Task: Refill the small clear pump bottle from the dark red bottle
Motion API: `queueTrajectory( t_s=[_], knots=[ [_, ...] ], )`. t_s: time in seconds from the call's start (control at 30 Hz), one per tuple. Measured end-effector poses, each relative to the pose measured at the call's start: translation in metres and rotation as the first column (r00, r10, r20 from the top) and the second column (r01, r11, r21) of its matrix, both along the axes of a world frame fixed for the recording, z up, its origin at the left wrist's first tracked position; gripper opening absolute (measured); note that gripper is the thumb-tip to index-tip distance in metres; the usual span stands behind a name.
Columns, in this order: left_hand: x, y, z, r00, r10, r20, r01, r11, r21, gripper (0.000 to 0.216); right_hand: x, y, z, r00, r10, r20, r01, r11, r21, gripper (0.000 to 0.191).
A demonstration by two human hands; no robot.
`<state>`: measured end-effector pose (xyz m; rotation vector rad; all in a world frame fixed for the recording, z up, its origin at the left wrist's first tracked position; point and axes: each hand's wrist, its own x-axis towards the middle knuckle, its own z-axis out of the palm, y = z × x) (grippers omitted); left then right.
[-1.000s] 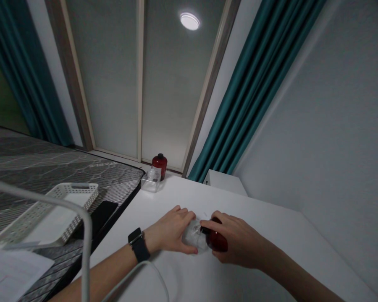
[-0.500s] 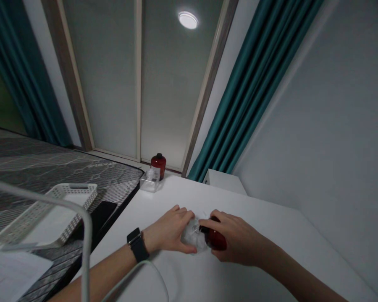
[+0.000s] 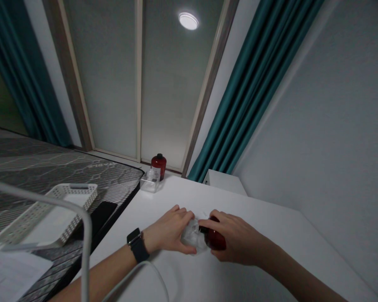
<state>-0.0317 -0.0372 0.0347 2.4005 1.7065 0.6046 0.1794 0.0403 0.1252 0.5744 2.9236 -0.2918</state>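
Note:
My left hand (image 3: 175, 230), with a dark watch (image 3: 136, 242) on its wrist, is closed around the side of a clear container (image 3: 190, 235) on the white table. In my right hand (image 3: 231, 237) is a dark red bottle (image 3: 214, 240), tipped on its side so that its black neck points left over the clear container. My right fingers wrap the bottle and hide much of it. Whether liquid flows from the neck, I cannot tell. Both hands are close together, with the bottle and container between them.
Another dark red bottle (image 3: 159, 165) with a black cap stands at the table's (image 3: 264, 209) far left corner, behind a clear box (image 3: 149, 185). On the patterned surface to the left lie a white basket (image 3: 93, 195), a black flat object (image 3: 105, 212) and papers (image 3: 15, 272). A pale cable (image 3: 87, 251) arcs in front.

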Motion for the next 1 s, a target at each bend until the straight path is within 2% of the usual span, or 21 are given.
queueTrajectory(
  t_s=[0.43,1.0],
  knots=[
    [0.0007,-0.0004,0.0044,1.0,0.007,-0.026,-0.008,1.0,-0.024,0.062,-0.0007,-0.0007,0.0007,1.0,0.015,-0.011,-0.015,1.0,0.003,0.06],
    [-0.0012,0.0001,0.0012,1.0,0.003,-0.022,-0.003,1.0,-0.014,0.06,-0.0012,-0.0021,0.0019,1.0,0.012,-0.001,-0.012,1.0,0.02,0.061]
  ],
)
